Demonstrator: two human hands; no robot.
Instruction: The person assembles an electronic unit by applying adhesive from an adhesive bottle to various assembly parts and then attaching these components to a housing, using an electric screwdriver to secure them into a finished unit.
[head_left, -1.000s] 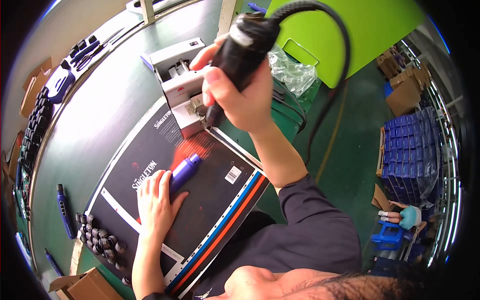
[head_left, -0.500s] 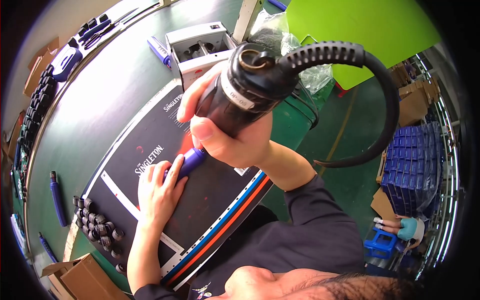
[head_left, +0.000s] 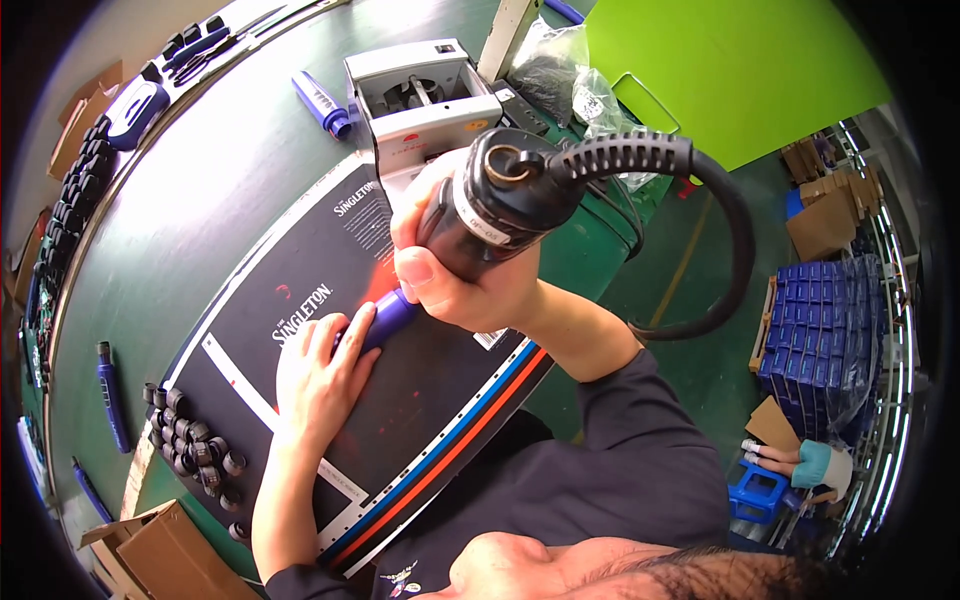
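My right hand [head_left: 470, 290] is wrapped round a black corded electric screwdriver [head_left: 462, 238], held with its cord end up. Its lower end meets the end of a blue cylindrical handle-like piece [head_left: 393, 314]; the bit is hidden behind my fingers. Fingers of my left hand [head_left: 318, 385] hold this blue piece down on a dark printed mat [head_left: 400, 410]. The far end of the piece is covered by my left fingers.
Small black caps [head_left: 195, 450] lie in a cluster at the mat's left. A grey-white machine [head_left: 425, 115] stands beyond, beside another blue piece [head_left: 322, 105]. More blue pieces [head_left: 112, 400] lie at far left. A cardboard box [head_left: 175, 555] is lower left. The thick cord [head_left: 742, 230] loops right.
The screwdriver and my right hand have come down closer to the blue piece, whose end is now covered by my fingers. My left hand keeps its hold. The view has shifted slightly.
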